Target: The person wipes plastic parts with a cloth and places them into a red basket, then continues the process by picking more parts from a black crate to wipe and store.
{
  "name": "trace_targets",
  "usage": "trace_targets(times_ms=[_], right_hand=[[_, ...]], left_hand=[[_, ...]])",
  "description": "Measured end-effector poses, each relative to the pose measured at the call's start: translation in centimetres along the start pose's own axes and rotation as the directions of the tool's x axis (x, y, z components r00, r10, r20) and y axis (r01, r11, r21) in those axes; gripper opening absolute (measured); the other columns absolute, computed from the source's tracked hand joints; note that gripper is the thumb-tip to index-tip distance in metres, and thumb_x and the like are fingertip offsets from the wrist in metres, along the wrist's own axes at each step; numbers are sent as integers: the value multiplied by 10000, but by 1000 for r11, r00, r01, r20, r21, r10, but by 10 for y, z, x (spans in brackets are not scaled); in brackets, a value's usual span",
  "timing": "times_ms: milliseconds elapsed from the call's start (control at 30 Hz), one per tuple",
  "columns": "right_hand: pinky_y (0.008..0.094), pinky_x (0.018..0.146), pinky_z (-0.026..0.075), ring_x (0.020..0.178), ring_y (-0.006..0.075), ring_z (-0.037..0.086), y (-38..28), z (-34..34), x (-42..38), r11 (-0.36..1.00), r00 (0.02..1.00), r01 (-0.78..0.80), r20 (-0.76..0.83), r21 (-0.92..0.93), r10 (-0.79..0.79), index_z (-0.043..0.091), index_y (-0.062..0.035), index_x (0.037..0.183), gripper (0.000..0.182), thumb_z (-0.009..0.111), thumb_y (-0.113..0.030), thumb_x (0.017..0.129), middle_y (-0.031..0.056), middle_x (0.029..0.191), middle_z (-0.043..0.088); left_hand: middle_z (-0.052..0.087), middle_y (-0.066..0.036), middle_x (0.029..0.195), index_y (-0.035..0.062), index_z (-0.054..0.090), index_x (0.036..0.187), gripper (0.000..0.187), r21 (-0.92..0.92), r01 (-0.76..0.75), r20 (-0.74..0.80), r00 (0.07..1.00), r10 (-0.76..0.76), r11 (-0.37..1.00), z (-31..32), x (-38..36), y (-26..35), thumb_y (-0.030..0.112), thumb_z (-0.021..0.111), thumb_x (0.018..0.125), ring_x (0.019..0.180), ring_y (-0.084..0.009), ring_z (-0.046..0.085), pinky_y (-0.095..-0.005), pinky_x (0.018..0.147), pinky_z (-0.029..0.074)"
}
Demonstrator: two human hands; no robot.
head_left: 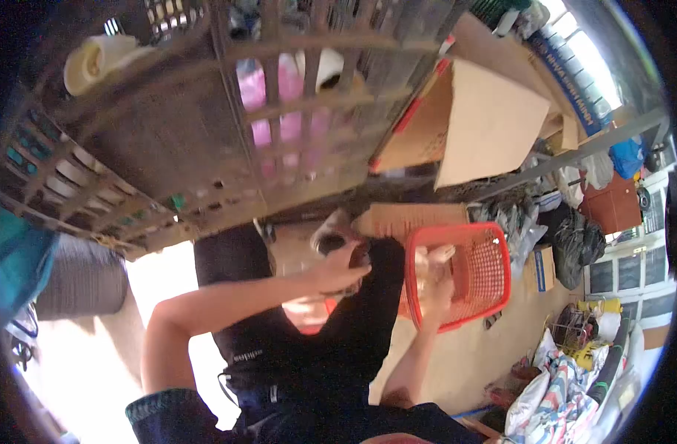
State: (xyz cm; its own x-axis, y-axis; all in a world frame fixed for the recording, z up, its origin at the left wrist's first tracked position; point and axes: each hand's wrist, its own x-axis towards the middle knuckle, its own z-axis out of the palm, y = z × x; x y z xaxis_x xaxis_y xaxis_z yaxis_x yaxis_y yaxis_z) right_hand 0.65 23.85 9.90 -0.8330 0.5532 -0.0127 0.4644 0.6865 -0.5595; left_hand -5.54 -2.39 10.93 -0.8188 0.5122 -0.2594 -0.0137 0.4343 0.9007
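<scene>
Item: L hand [342,268] fingers clamped on a can [331,240] just beside red basket [501,270], R hand [436,285] inside it, fingers' state can't tell; step prob. loading, next: clear rim.

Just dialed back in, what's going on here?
The view is tilted and fisheyed. A person in dark clothes has both hands at a red basket held in front of them. The left hand grips a small round can-like thing beside the basket; what it is exactly is unclear. The right hand reaches into the basket. A large brown crate and cardboard sit beyond.
</scene>
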Motion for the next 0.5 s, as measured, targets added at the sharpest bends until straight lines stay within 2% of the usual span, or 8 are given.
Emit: trace_targets(times_ms=[33,67,100,167,233,300,400,500], right_hand=[[358,832,454,970,271,601,-5,24,-13,948,978,191,-129,254,-163,540,-32,1200,486,495,-413,903,178,1061,628],[338,905,401,1061,228,538,-52,32,-43,815,999,-25,-2,578,32,485,-26,1257,453,475,-340,931,156,1172,575],[339,961,362,1142,222,482,-51,52,-50,844,986,10,138,536,-99,435,-18,1299,456,437,-315,953,124,1262,512],[323,947,385,1083,203,511,-70,98,-85,419,844,-393,502,819,-189,429,-18,1303,510,422,-390,955,77,1211,529],[329,976,394,1187,193,469,-36,159,-104,114,643,-758,765,642,-35,452,-44,1298,441,409,-332,968,100,1296,486],[333,919,441,1113,188,517,-40,170,-107,-47,530,-848,847,528,-37,493,-49,1252,425,423,-349,959,100,1215,542],[335,890,455,1054,196,547,-39,153,-88,-99,545,-836,838,540,-30,516,-52,1214,418,435,-366,949,94,1140,582],[340,832,471,954,209,587,-25,111,-58,80,839,-542,545,836,-5,572,-7,1094,390,446,-345,945,87,1071,605]], left_hand=[[568,-225,1122,1,371,1301,667,-15,31,12,999,-31,999,3,-1,-3,410,608,831,1056,-327,551,-374,924,421],[572,-229,1117,-6,397,1283,651,-105,-10,137,990,24,994,7,-1,-5,426,593,837,1051,-318,556,-372,911,429],[575,-233,1111,-13,424,1264,639,-199,-40,252,963,91,979,10,0,-8,443,577,843,1046,-310,561,-370,898,436],[588,-244,1080,-26,470,1214,601,-83,-177,283,939,194,981,12,4,-18,436,573,844,1002,-331,582,-378,858,457],[597,-251,1021,-12,486,1184,522,378,-60,449,885,-127,924,7,8,-27,369,587,842,941,-382,587,-410,825,465],[596,-248,1003,-1,506,1159,472,387,-75,420,902,-103,919,3,6,-36,323,594,828,928,-390,583,-429,815,461],[598,-236,962,16,565,1083,356,308,-232,238,958,162,922,7,1,-55,187,611,775,904,-396,578,-468,800,452],[595,-236,950,20,563,1076,338,321,-238,202,963,179,917,2,4,-30,158,600,770,900,-391,579,-455,796,457]])
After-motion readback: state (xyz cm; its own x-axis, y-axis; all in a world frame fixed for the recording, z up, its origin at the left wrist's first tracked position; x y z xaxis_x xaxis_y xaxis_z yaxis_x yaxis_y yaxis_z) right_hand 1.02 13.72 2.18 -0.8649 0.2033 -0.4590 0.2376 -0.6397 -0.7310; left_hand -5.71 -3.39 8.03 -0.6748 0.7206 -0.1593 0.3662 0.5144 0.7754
